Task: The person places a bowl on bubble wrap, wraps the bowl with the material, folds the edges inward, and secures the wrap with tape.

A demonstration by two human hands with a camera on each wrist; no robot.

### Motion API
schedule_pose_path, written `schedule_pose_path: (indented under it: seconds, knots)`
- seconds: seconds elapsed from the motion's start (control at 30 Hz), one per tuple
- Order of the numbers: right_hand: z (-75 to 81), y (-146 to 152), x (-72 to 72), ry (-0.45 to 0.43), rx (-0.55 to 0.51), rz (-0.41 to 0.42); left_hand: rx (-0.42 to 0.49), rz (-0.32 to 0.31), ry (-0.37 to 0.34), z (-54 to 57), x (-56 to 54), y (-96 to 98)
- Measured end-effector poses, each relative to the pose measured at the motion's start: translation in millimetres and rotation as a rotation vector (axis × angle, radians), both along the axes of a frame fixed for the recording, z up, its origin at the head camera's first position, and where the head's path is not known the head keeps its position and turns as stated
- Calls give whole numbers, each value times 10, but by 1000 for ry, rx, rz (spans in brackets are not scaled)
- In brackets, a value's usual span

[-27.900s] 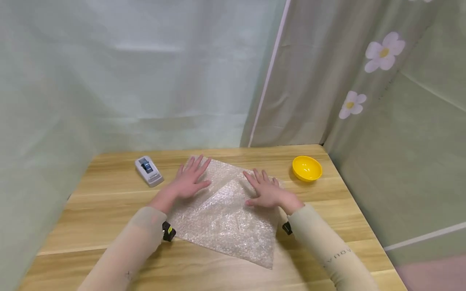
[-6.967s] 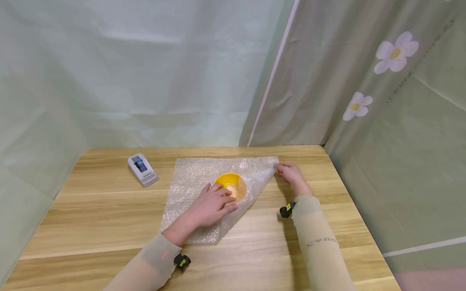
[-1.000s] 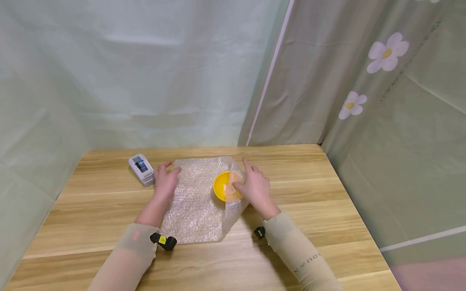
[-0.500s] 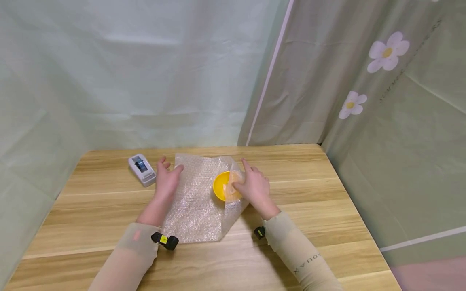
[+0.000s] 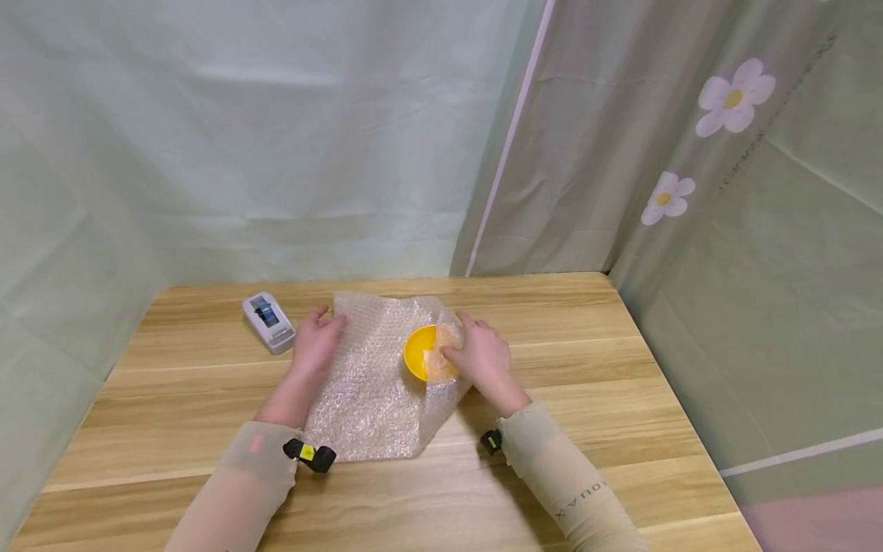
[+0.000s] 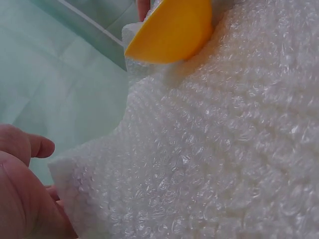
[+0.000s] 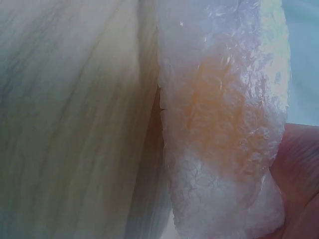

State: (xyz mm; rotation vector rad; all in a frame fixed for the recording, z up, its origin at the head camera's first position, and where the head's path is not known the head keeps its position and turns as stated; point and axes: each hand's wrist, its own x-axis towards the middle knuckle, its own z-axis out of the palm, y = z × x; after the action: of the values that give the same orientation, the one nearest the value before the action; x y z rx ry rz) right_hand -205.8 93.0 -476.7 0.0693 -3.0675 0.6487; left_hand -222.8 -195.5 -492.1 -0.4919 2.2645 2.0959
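Observation:
A sheet of clear bubble wrap (image 5: pixel 366 399) lies on the table under a yellow bowl (image 5: pixel 417 354). Its right side is folded up over the bowl's right part, where the yellow shows hazily through the layer. My right hand (image 5: pixel 485 356) grips this flap at the bowl's right rim, thumb over the bowl and fingers at the outer side. At the sheet's left edge, my left hand (image 5: pixel 317 345) holds the raised far-left corner. In the left wrist view, the left hand's fingers (image 6: pixel 42 147) show at that corner, partly hidden behind the wrap.
Left of the sheet, near the left hand, lies a light grey oblong device (image 5: pixel 269 323) with a dark blue inset. The wooden table (image 5: pixel 586 429) ends at hanging curtains (image 5: pixel 324 153) behind and at both sides.
Over the last second the left hand has raised the far-left corner of the bubble wrap slightly. The right hand's index finger has bent down. Earlier, the bowl was set on the sheet and the right side folded over.

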Motion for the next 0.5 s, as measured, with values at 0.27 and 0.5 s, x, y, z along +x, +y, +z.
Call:
schedule_pose_path:
  seconds: [0.27,0.5]
  knots:
    - [-6,-23,-20,-8,-8,-14,-67,-50,46,-48,-6,15]
    - [-12,-25,-26,-28,19,-12,-199,-108,107,-6,20,39]
